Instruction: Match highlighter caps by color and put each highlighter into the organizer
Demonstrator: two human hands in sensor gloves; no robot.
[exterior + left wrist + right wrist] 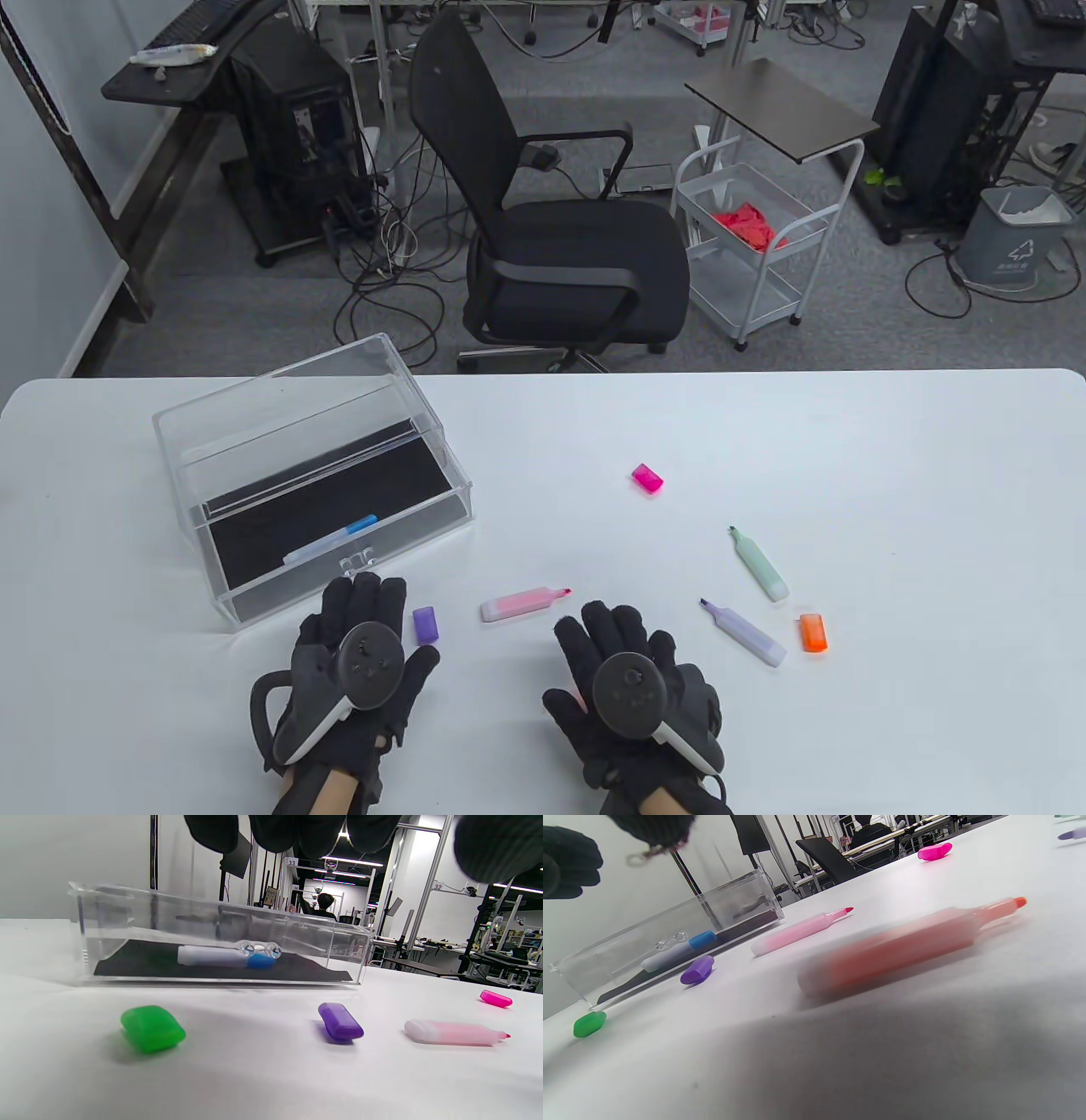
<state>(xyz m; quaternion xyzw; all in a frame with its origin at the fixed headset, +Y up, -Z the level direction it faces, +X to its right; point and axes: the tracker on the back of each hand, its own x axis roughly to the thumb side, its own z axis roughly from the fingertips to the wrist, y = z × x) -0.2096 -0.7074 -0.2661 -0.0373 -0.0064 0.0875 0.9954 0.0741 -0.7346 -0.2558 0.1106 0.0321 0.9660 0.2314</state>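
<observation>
My left hand [361,632] hovers just in front of the clear organizer [254,407], fingers straight and holding nothing. A capped blue highlighter [331,539] lies in the organizer's drawer. Under that hand a green cap [152,1028] lies on the table, with a purple cap [425,624] to its right. My right hand [615,654] hovers open over an uncapped orange highlighter [903,942]. The uncapped pink highlighter [522,604] lies between the hands. Further right lie the purple highlighter [744,632], green highlighter [759,564], orange cap [813,632] and pink cap [647,477].
The white table [891,475] reaches to its far edge behind the organizer. Beyond that edge stand a black office chair [560,238] and a white cart [751,246].
</observation>
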